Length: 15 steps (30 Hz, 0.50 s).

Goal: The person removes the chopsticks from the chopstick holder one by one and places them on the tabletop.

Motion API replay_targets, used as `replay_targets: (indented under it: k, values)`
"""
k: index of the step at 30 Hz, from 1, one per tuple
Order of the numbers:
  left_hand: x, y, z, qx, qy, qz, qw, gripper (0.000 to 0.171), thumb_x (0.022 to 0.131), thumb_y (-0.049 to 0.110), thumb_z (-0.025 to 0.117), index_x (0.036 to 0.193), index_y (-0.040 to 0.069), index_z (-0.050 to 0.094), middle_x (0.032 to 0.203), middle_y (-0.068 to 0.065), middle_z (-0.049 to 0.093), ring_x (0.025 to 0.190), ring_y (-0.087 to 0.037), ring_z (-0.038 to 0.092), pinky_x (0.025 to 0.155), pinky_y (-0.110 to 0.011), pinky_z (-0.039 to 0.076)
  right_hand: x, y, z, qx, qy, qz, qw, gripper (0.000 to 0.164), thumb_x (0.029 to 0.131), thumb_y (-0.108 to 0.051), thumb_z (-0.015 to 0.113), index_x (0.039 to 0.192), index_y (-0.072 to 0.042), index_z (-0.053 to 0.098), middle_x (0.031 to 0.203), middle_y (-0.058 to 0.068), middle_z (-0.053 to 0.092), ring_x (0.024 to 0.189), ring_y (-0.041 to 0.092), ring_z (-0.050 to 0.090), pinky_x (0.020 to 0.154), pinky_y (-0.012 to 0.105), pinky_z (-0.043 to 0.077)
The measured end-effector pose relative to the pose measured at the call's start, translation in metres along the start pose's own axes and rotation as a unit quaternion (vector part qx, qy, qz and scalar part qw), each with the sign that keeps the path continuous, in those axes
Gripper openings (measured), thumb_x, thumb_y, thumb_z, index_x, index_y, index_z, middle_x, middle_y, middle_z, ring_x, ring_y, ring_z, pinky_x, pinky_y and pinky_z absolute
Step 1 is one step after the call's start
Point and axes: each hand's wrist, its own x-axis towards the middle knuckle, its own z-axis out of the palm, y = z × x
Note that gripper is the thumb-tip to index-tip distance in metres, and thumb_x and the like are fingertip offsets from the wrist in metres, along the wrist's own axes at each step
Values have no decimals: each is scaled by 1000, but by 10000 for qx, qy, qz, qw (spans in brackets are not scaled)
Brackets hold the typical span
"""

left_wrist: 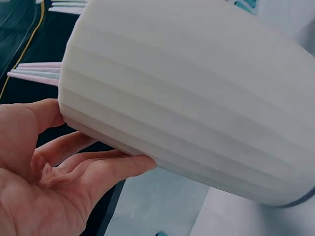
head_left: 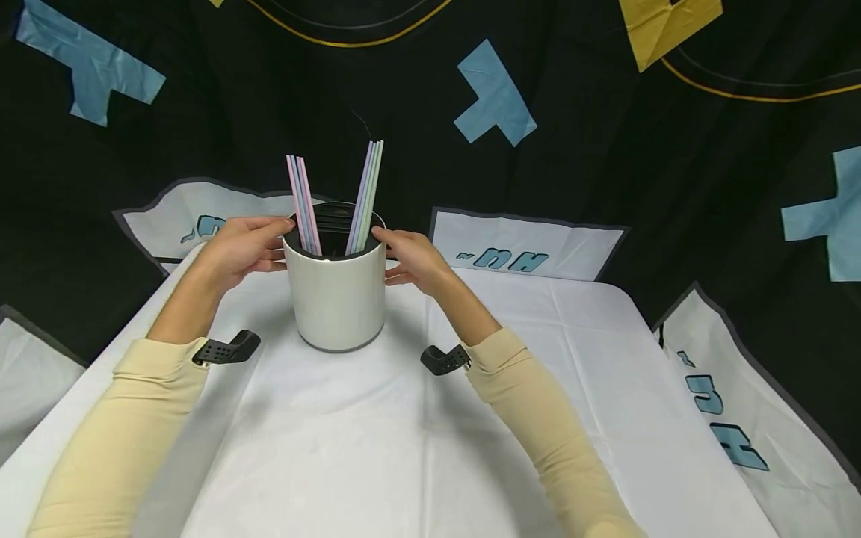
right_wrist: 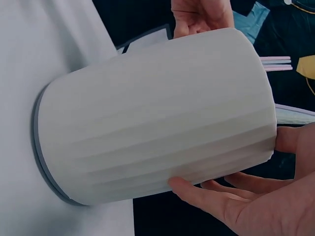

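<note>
A white round utensil holder (head_left: 336, 306) with a dark divided inside stands upright on the white-covered table, though its base may be slightly off the cloth. Two bundles of pastel straws rise from it: pink and blue straws (head_left: 304, 202) at left, lilac and green straws (head_left: 365, 196) at right. My left hand (head_left: 245, 250) grips the left side, thumb at the rim and fingers along the wall. Mirroring it, my right hand (head_left: 418, 261) grips the right side. Both wrist views show fingertips against the faceted wall (left_wrist: 187, 98); the base's dark edge (right_wrist: 42, 147) appears in the right wrist view.
White cloth (head_left: 350, 463) covers the table. Behind it hangs a black curtain (head_left: 578, 149) with blue tape pieces (head_left: 498, 93) and a yellow one (head_left: 666, 26). White lettered flaps (head_left: 525, 243) hang at the table's edges. Each wrist carries a black strap mount (head_left: 229, 349).
</note>
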Motion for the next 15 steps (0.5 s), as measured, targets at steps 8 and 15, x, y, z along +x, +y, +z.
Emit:
replay_targets:
  k: [8,15]
  values:
    - [1,13,48,-26,-22,162,9999,59,107,36,52,155,5,39,155,-20,46,133,-39,56,99,-45,54,-24,11,-40,142,226,25,9996,65,104,-42,56,156,-10,35,159,16,41,128,47,57,107,53,51]
    - [4,22,86,-24,-116,310,9994,55,107,35,51,155,7,41,155,-18,47,133,-38,56,101,-47,54,-44,19,-75,83,376,62,9992,60,105,-39,54,156,-10,38,158,12,42,124,45,61,105,52,52]
